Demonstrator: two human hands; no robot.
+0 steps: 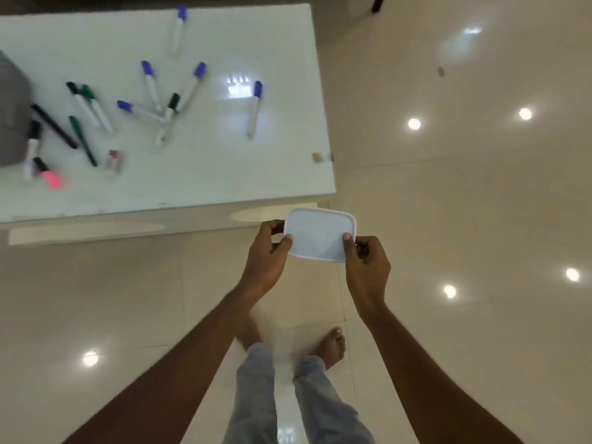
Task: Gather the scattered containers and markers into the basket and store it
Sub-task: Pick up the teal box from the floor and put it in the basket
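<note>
A small white rectangular container (pixel 318 234) with its lid on is held over the floor, just off the table's near right corner. My left hand (pixel 267 251) grips its left edge and my right hand (pixel 366 261) grips its right edge. Several markers lie scattered on the white table (pixel 256 171): blue-capped ones (pixel 254 107), green and black ones (pixel 93 107), and a pink highlighter (pixel 51 177) near the front left. A grey basket (pixel 11 113) shows partly at the table's left edge.
A small red-and-white item (pixel 113 160) and a small tan piece (pixel 316 157) lie on the table. Glossy cream floor tiles (pixel 464 203) spread to the right and front. My bare feet (pixel 331 346) stand below the hands. A dark furniture leg (pixel 378 3) is at the top.
</note>
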